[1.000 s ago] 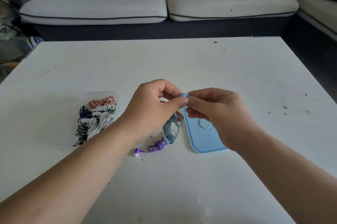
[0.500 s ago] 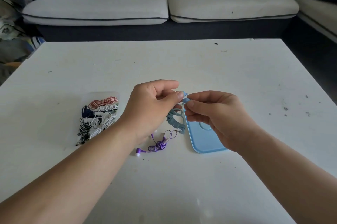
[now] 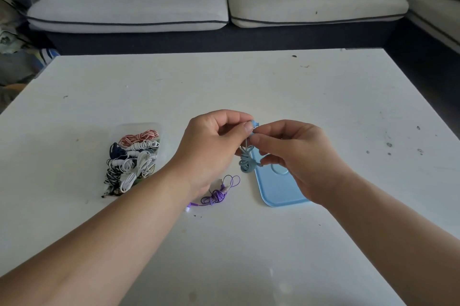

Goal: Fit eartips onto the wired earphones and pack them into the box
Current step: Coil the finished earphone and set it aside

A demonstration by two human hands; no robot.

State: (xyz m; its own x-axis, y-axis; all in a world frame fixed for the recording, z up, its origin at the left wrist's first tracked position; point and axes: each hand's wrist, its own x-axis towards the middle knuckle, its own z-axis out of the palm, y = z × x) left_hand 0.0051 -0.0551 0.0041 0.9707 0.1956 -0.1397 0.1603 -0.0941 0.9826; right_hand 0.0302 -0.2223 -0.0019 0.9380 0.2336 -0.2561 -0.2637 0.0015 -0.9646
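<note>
Above the white table, my left hand and my right hand meet fingertip to fingertip and both pinch the earbud end of the blue wired earphones. Its bundled blue cord hangs below my fingers. The small piece between my fingertips is mostly hidden. A light blue flat box lid lies on the table under my right hand. Purple wired earphones lie coiled on the table below my left wrist.
A clear plastic box with several bundled earphones in white, red, black and dark blue sits at the left. A pale sofa with a striped cushion stands beyond the table's far edge.
Both hands stay joined at the earbud. The blue cord bundle has lifted off the table and swung slightly right, and now hangs beneath my fingers.
</note>
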